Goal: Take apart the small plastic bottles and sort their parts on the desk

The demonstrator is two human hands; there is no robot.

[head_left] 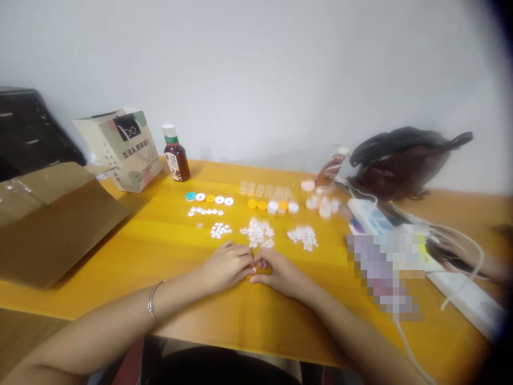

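My left hand (230,263) and my right hand (278,271) meet near the table's front edge, fingers closed. Between their fingertips both grip a small orange piece (250,275), mostly hidden, so its exact shape is unclear. Just beyond lie a pile of small white discs (220,230), a heap of clear-white plastic parts (257,233) and another heap of finer ones (303,237). Farther back runs a row of round caps (210,198) in teal, white and orange, with small white pieces (205,211) in front. More orange and white caps (262,205) sit before clear little cups (260,190).
An open cardboard box (60,224) stands at left, with a paper bag (130,149) and a dark-red bottle (176,160) behind. On the right are a dark bag (401,166), a power strip (465,299), cables and a blurred-out object (380,278). Another person's hand (460,248) shows at far right.
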